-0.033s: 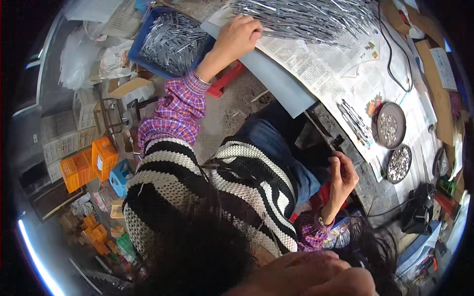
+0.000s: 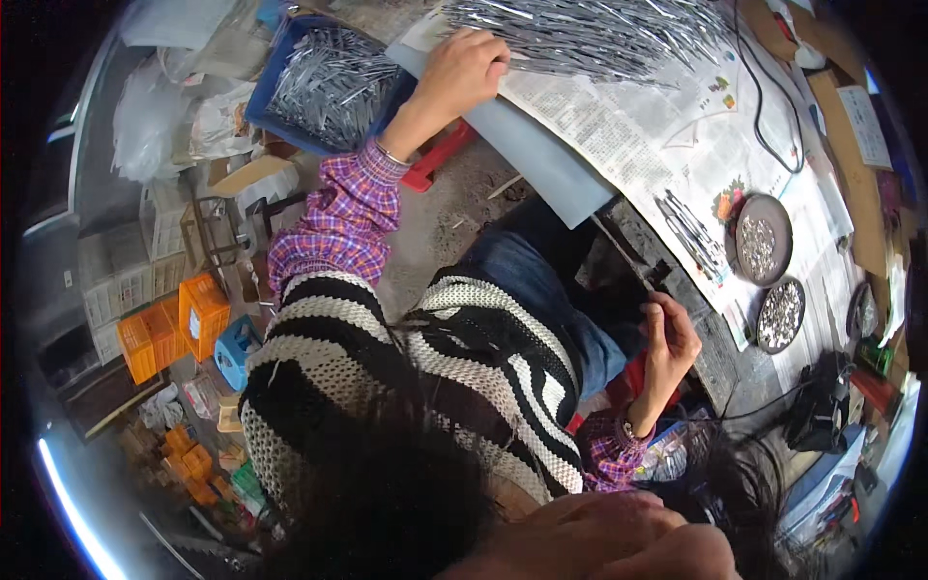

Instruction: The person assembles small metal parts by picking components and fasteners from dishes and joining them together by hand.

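Note:
My left hand (image 2: 465, 70) rests at the far edge of the newspaper-covered table, fingers curled inward. Right beside it lies a wide pile of thin grey metal strips (image 2: 590, 34); anything inside that grip is hidden. Low at the table's near side, my right hand (image 2: 670, 340) has thumb and forefinger pinched together. A thin, narrow piece (image 2: 623, 246) runs up to those fingertips, too fine and dark to name. Between the hands, a grey sheet (image 2: 541, 159) sticks out from under the newspaper (image 2: 619, 135). A small bunch of strips (image 2: 688, 232) lies on the paper above my right hand.
A blue bin (image 2: 259, 121) full of strips stands left of my left hand. Two round dishes, an upper one (image 2: 786, 217) and a lower one (image 2: 764, 333), hold small shiny bits. A black cable (image 2: 773, 106) crosses the newspaper. Orange crates (image 2: 204, 314) stand at the left.

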The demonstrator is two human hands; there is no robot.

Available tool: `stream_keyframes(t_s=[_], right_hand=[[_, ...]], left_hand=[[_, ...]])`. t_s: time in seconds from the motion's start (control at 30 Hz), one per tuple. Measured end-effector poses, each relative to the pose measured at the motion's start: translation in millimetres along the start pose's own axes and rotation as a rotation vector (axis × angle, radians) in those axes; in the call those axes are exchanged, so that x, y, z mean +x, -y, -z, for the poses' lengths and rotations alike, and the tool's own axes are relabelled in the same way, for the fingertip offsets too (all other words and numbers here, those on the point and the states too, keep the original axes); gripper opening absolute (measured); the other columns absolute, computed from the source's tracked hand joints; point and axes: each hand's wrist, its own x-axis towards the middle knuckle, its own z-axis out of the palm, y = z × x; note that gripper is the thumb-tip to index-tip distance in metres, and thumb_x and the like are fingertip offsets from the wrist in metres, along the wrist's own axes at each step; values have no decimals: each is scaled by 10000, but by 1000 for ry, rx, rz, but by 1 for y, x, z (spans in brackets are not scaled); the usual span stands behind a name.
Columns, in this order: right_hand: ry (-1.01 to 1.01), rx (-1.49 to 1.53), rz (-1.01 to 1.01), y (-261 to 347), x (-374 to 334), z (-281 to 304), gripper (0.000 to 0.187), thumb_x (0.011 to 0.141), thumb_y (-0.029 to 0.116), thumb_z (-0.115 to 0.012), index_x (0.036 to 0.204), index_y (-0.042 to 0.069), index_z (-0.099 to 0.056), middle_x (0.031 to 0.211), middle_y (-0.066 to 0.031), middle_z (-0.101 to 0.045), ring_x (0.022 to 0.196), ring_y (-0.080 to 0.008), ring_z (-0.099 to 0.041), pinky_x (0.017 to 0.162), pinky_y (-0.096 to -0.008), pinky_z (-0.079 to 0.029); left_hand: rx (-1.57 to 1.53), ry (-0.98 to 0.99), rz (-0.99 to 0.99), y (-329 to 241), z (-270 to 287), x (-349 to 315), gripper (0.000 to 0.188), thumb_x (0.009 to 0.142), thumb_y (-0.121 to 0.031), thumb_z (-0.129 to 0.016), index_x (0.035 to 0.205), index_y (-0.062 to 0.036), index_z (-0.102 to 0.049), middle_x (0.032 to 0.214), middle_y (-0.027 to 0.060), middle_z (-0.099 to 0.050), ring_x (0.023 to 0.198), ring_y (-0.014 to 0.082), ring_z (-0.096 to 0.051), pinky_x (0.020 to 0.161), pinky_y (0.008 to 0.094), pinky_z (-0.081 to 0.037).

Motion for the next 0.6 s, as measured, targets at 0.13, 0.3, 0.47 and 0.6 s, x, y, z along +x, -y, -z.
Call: stream_keyframes(t_s=[0.13,0.3,0.47,0.6], right_hand=[[-16,-16,47,-7,2,4,93,817,26,-585,875,-34,-627,728,-9,-574,624,-59,-516,548,-177,-406],[87,514,-70,1,7,4,333,891,188,-522,1103,-68,-548,992,-133,-607,861,-140,-584,704,-238,-476],[359,898,-232,-5,5,9,459,929,304,-435,1226,-45,-444,970,-122,-603,746,-126,-572,607,-219,-464],[221,832,-229,-13,-11,20,396,933,255,-439,1215,-21,-466,770,-41,-569,516,-57,-434,467,-162,-328]], left_hand=[[19,23,-138,-31,-1,16,69,725,-104,-564,774,-75,-603,774,44,-587,751,257,-547,683,346,-440],[-396,152,-406,-107,9,24,51,672,-74,-612,722,-67,-604,706,47,-569,732,224,-550,674,331,-434],[-624,394,-822,-195,-23,19,171,658,-87,-675,820,-62,-625,806,67,-584,820,238,-562,739,345,-441],[-725,352,-762,-228,-36,49,206,669,-85,-671,871,-75,-632,829,73,-608,812,240,-584,716,336,-465]])
